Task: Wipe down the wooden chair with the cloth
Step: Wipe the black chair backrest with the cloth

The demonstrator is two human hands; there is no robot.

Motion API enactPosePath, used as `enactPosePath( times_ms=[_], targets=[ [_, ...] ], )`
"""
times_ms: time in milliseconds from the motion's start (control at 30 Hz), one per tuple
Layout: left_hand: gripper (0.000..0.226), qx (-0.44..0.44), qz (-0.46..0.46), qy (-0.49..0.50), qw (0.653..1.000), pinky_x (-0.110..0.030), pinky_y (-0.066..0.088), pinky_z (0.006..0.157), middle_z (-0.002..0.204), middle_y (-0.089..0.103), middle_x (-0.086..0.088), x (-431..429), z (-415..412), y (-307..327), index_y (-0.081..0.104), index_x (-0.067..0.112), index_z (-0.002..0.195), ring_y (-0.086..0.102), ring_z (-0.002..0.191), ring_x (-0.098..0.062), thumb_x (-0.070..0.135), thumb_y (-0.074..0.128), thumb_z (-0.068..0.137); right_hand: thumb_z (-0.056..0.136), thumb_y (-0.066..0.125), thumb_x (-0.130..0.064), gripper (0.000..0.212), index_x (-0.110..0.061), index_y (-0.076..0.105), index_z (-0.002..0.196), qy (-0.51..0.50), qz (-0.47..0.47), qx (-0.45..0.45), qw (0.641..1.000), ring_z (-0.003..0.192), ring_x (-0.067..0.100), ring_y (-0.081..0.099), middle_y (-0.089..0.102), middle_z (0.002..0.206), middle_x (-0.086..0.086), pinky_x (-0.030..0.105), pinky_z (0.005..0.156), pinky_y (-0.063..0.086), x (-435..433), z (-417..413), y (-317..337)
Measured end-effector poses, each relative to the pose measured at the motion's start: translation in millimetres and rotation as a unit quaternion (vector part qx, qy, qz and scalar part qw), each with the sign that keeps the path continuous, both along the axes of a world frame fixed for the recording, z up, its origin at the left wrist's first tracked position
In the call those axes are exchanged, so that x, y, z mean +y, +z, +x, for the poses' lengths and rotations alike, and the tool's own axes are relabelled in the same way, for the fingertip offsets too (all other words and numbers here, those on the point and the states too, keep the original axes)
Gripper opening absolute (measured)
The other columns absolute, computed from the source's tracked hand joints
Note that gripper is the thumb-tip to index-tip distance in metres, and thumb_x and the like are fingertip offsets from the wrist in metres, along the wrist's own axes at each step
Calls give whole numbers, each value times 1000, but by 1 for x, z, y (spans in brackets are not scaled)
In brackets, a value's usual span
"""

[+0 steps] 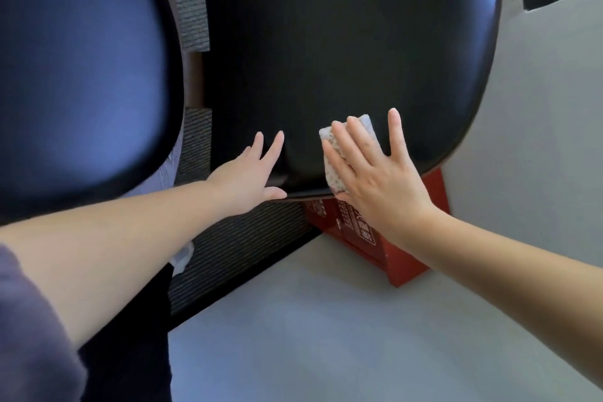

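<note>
Right hand: lying flat with fingers spread wide, pressing a folded cloth against the near edge of the dark chair seat
Left hand: opened out, fingers stretching onto the same edge just beside the cloth; gripping nothing
Cloth: pale, speckled; peeking out above and left of the fingers
Surroundings: red box sitting under the seat; second dark seat looming at left; grey floor spreading below
</note>
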State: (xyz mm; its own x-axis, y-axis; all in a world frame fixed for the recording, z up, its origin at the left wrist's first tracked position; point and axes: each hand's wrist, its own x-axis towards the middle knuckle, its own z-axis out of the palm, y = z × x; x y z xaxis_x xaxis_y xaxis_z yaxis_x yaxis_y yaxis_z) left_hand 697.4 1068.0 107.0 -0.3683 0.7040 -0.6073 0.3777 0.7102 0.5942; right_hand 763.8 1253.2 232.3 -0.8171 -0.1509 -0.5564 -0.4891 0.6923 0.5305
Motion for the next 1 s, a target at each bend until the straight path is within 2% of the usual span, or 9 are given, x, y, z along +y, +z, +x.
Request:
enactPosePath(
  times_ms=[100, 200, 333, 433, 567, 733, 833, 1000],
  targets=[
    [96, 17, -2, 3, 1000, -38, 46, 97, 163, -12, -12, 0, 2, -1, -21, 27, 153, 38, 139, -32, 52, 51, 94, 94, 22, -34, 67, -6, 16, 154, 40, 25, 0, 999, 147, 36, 17, 19, 160, 16, 68, 110, -5, -20, 1, -25],
    [96, 32, 6, -2, 999, -36, 48, 91, 163, -12, -11, -8, 1, -8, -21, 28, 152, 43, 135, -31, 51, 52, 94, 92, 19, -32, 69, -5, 8, 155, 45, 23, -26, 998, 148, 37, 12, 13, 161, 18, 69, 108, -5, -34, 2, -42],
    [98, 48, 28, -4, 998, -42, 46, 104, 162, -14, -15, -15, 8, -25, -25, 30, 150, 18, 148, -34, 52, 52, 93, 96, 20, -34, 65, -7, 16, 155, 67, 31, -6, 997, 148, 34, 19, 21, 160, 15, 68, 109, 1, -17, 5, -34],
    [98, 82, 22, 5, 996, -44, 49, 101, 162, -15, -16, -15, 14, -33, -26, 29, 150, 11, 150, -34, 55, 49, 93, 98, 32, -37, 68, -4, 13, 155, 46, 18, -5, 999, 148, 38, 15, 17, 159, 19, 70, 109, -3, -24, 6, -42],
    [96, 123, 28, 12, 992, -40, 50, 99, 163, -10, -16, -20, 18, -41, -21, 25, 152, 15, 149, -33, 59, 45, 92, 99, 37, -46, 78, -2, 3, 154, 9, 20, -22, 1000, 149, 39, 8, 9, 161, 20, 70, 108, -10, -51, 4, -68],
    [93, 108, 6, 1, 994, -39, 50, 96, 163, -7, -17, -32, 11, -51, -21, 21, 153, 24, 147, -31, 58, 42, 95, 95, 10, -25, 64, -4, 7, 155, 33, 53, -33, 997, 149, 36, 10, 10, 161, 17, 71, 102, -22, -40, 4, -50],
    [93, 101, -2, -10, 995, -38, 51, 93, 163, -6, -17, -35, 8, -56, -23, 23, 152, 28, 145, -31, 56, 43, 96, 98, 27, -33, 69, -3, 2, 155, 18, 51, -43, 998, 149, 39, 6, 6, 162, 20, 71, 103, -21, -49, -1, -56],
    [91, 63, 3, -13, 998, -37, 51, 87, 164, -6, -13, -40, -1, -56, -20, 27, 153, 41, 137, -29, 54, 46, 96, 101, 32, -43, 76, -2, -7, 153, -20, 22, -81, 996, 149, 40, -3, -4, 162, 21, 68, 105, -17, -73, -4, -84]
  ],
)
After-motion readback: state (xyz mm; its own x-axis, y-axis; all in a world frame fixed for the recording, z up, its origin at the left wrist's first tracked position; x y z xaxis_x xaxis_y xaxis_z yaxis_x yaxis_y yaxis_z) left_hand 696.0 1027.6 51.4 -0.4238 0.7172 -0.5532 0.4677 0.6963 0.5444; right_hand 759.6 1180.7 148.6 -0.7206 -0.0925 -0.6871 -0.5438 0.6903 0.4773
